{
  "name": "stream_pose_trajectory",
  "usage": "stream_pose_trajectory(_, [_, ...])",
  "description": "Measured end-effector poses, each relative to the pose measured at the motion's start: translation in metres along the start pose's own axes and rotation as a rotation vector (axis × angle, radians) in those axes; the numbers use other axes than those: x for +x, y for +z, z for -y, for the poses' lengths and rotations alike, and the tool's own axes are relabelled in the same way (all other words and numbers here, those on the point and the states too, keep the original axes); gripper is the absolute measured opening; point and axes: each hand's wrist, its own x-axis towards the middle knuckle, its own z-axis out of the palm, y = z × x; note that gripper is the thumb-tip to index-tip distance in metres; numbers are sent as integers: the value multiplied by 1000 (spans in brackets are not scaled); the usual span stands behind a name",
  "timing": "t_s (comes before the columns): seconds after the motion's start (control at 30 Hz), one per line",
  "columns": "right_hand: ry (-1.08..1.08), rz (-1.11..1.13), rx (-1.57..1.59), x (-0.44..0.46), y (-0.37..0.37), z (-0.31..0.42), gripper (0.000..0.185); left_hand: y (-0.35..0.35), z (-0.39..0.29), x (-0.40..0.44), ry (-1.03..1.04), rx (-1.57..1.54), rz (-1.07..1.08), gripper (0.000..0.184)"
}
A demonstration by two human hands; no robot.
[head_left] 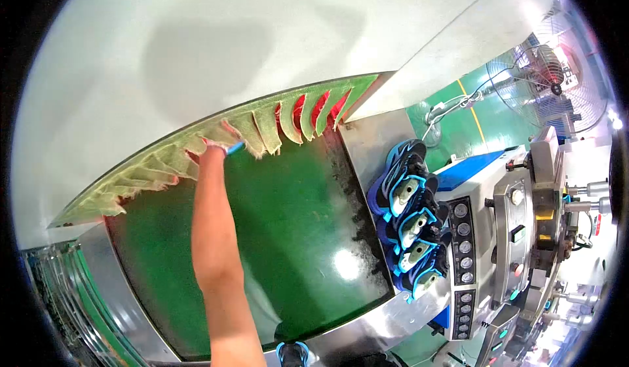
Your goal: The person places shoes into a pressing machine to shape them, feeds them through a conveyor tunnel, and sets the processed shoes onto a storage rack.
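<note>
My left hand [211,146] reaches up to the row of frayed green and red curtain flaps [265,131] along the machine opening. The flaps cover most of it, so its fingers are hidden. Right beside the hand a small bright blue piece [234,147] pokes out from under the flaps; what it belongs to cannot be made out. Below the bare forearm runs a green conveyor belt [295,236]. No part of my right hand shows. At the near edge stands a black and blue sneaker [292,354], partly cut off by the frame.
Several black and blue sneakers [414,226] line the metal ledge [373,141] on the right. Beyond them stands a machine with round gauges [463,242]. A large fan [555,72] is at the far right. The white machine housing [196,53] rises above the flaps.
</note>
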Motion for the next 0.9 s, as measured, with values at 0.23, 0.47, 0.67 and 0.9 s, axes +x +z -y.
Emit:
stream_pose_trajectory(0.23, [-328, 63, 391, 42, -56, 133, 84, -48, -50, -198, 48, -435, 71, 63])
stream_pose_trajectory(0.47, [-869, 43, 546, -10, -119, 184, 93, -155, -117, -418, 373, -318, 780, 50])
stream_pose_trajectory(0.67, [-1467, -151, 145, -13, -158, 196, 84, -194, -223, -521, 1233, -546, 712, 60])
stream_pose_trajectory(0.9, [-1028, 243, 729, 3, -201, 80, 70, -301, -402, -520, 1499, -443, 468, 39])
